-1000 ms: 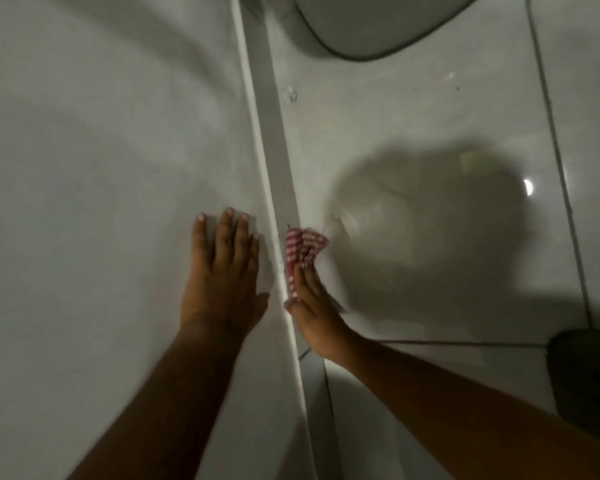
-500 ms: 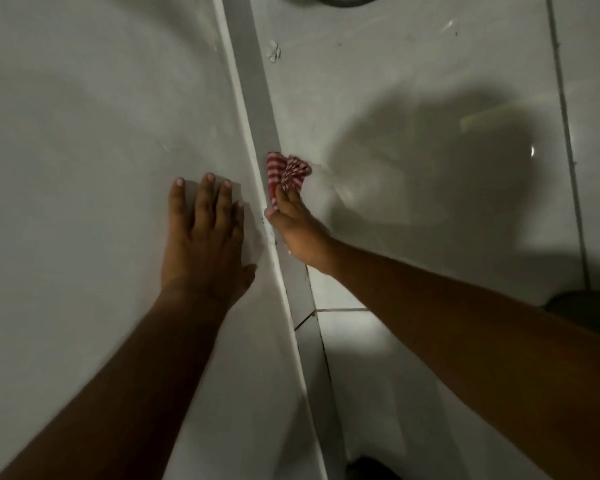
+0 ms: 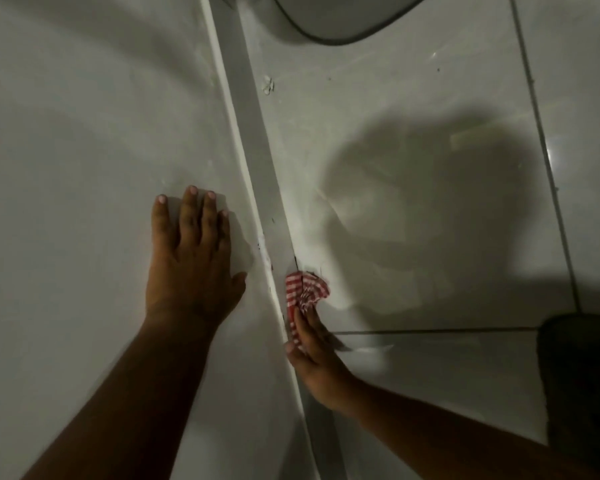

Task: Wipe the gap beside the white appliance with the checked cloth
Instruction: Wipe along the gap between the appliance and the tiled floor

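The left hand (image 3: pixel 191 268) lies flat, fingers spread, on the top of the white appliance (image 3: pixel 84 168). The right hand (image 3: pixel 314 355) has its grip closed on the bunched checked cloth (image 3: pixel 303 296) (red and white), pressing it into the gap (image 3: pixel 257 174) beside the appliance's edge, low against the tiled floor (image 3: pixel 413 116).
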